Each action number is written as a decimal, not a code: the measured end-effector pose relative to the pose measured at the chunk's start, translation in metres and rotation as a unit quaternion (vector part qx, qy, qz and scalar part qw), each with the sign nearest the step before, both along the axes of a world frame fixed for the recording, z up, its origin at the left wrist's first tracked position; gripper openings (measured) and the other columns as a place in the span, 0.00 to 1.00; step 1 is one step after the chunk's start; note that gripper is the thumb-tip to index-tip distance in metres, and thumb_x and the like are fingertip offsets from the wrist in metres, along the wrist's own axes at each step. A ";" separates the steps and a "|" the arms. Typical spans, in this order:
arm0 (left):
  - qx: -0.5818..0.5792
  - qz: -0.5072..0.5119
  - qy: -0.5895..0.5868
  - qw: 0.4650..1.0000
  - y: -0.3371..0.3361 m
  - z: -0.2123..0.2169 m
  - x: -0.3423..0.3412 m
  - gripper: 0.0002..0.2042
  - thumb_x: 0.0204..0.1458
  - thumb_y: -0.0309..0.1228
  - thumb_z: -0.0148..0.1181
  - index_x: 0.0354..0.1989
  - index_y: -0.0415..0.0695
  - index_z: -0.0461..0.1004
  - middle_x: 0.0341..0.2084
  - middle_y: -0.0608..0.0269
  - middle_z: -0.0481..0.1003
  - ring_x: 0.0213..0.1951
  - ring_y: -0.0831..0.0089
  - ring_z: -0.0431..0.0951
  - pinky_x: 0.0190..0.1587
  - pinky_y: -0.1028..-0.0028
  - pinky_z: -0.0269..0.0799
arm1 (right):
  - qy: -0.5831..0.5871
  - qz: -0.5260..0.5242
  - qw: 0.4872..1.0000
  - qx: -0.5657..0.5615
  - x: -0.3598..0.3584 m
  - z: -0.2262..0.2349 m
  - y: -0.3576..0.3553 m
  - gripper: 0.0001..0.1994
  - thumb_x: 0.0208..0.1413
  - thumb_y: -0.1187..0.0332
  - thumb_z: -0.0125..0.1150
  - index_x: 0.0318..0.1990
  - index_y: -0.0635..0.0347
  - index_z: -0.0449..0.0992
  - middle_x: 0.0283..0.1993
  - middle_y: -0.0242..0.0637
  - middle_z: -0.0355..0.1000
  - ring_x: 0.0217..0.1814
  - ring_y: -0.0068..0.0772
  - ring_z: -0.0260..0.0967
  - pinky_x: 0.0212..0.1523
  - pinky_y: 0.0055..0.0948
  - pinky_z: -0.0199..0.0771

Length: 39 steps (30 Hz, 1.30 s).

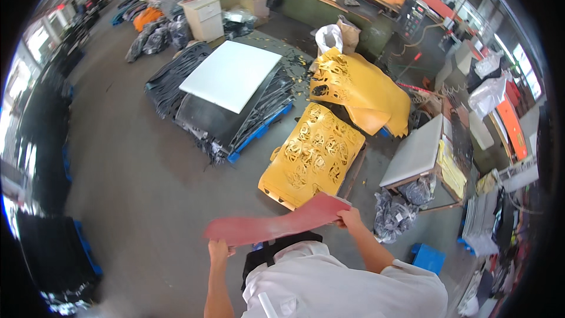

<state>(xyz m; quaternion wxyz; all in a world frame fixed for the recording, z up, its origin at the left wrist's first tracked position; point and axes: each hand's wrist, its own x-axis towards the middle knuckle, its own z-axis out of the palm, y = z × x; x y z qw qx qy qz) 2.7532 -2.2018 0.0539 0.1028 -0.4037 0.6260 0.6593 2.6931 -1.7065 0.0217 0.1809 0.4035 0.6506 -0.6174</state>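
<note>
A limp red sheet stretches between my two hands in front of my body, sagging and bent along its length. Its left end is pinched in my left hand, fingers closed on the lower edge. At the other end, my right hand grips the right corner. Just beyond the sheet lies a stack of yellow sheets with many cut-out shapes. Behind that, a larger yellow sheet drapes over a pile, partly perforated too.
A pallet of black sheets carries a white board ahead left. A white-topped table stands to the right, with grey plastic bags beside it and a blue crate nearer. Black stacks line the left. A large machine is at the back.
</note>
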 end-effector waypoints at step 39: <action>0.012 -0.081 0.185 0.979 0.140 0.074 -1.098 0.19 0.72 0.37 0.49 0.60 0.35 0.70 0.50 0.52 0.79 0.43 0.63 0.84 0.36 0.63 0.84 | 0.184 -0.149 0.969 -0.076 -0.823 0.098 0.123 0.22 0.68 0.73 0.60 0.67 0.68 0.75 0.55 0.37 0.81 0.51 0.25 0.80 0.55 0.28 0.81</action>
